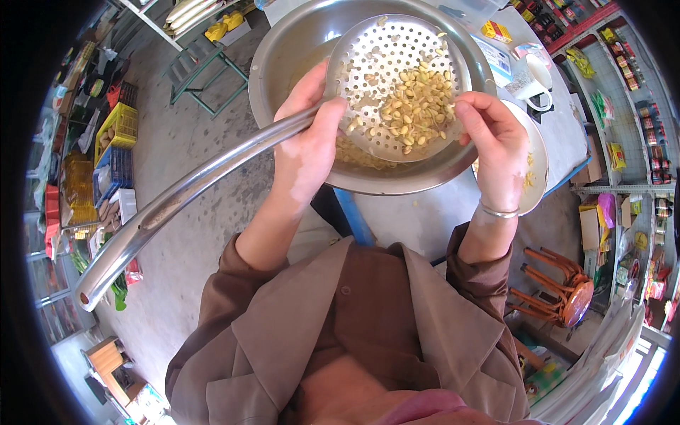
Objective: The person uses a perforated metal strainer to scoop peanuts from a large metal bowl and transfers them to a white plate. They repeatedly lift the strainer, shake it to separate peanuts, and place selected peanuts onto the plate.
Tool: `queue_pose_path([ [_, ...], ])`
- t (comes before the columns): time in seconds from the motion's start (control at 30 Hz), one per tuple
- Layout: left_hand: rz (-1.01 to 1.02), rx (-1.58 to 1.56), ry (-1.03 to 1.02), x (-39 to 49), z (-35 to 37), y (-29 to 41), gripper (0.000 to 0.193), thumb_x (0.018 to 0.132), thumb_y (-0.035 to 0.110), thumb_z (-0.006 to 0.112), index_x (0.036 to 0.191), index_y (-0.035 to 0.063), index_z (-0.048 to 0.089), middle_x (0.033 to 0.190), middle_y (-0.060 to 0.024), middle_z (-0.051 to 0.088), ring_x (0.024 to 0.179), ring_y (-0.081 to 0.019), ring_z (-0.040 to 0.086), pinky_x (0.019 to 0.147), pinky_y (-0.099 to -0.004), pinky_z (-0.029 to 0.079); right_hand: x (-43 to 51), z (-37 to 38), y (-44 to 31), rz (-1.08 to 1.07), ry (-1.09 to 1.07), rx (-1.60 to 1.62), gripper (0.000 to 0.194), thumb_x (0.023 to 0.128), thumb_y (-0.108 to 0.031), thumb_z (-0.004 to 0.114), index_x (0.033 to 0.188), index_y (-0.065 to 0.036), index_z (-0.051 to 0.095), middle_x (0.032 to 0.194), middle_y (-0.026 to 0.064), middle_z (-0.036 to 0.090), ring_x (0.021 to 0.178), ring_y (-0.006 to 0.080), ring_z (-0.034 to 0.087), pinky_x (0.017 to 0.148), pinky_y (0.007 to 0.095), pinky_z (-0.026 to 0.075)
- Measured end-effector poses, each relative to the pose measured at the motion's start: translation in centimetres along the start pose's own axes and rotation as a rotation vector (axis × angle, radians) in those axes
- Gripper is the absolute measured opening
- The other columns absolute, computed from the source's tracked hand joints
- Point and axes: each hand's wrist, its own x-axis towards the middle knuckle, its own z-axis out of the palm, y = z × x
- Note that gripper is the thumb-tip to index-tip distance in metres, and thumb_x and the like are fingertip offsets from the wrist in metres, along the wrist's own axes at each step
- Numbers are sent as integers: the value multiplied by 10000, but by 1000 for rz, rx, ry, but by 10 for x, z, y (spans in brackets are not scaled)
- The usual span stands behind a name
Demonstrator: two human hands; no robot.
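My left hand (313, 133) grips a stainless steel perforated skimmer (366, 58) where its long curved handle (202, 170) joins the bowl. A heap of yellow bean sprouts (419, 106) lies on the right side of the perforated face, with loose husks stuck around it. At the skimmer's right rim, my right hand (496, 141) pinches a small pale sprout between thumb and fingertips. The skimmer is held over a wide stainless steel basin (297, 32), in which more sprouts (361, 154) show below the rim. A white plate (536, 180) with some sprouts on it is partly hidden behind my right hand.
The basin stands on a pale table (404, 218) with a blue edge. A white mug (531, 79) and a yellow box (496, 32) are at right. Stacked wooden stools (563, 297), a green-framed step stool (204, 74), crates (114, 127) and stocked shelves (632, 127) surround the table.
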Motion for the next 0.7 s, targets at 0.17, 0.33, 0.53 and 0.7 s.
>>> queue_pose_path([
  [0.17, 16, -13, -6, 0, 0, -1, 472, 897, -10, 495, 1365, -63, 457, 1270, -156, 597, 1148, -182, 567, 972, -285, 448, -6, -40, 15, -119, 296, -189, 118, 894, -84, 671, 975, -1, 690, 798, -5, 646, 661, 47, 549, 591, 191, 442],
  [0.33, 79, -50, -31, 1, -1, -6, 477, 898, -16, 497, 1370, -71, 444, 1291, -171, 581, 1164, -189, 560, 996, -295, 435, -18, -86, 36, 26, 507, -461, 140, 886, -125, 670, 971, -16, 689, 794, 24, 663, 678, 84, 594, 625, 209, 468],
  [0.53, 66, -38, -8, 0, 0, -6, 469, 901, -21, 503, 1363, -82, 442, 1295, -176, 577, 1175, -197, 555, 1019, -305, 422, -24, -95, 42, -73, 576, -847, 134, 839, -153, 696, 938, -63, 704, 764, 29, 670, 638, 112, 604, 598, 257, 487],
  [0.7, 92, -43, -29, 0, 0, -4, 458, 894, -30, 496, 1348, -86, 456, 1274, -179, 591, 1162, -192, 561, 1010, -298, 424, -18, -71, 28, -85, 638, -765, 95, 865, -117, 679, 924, -49, 709, 777, 27, 684, 666, 92, 620, 609, 239, 508],
])
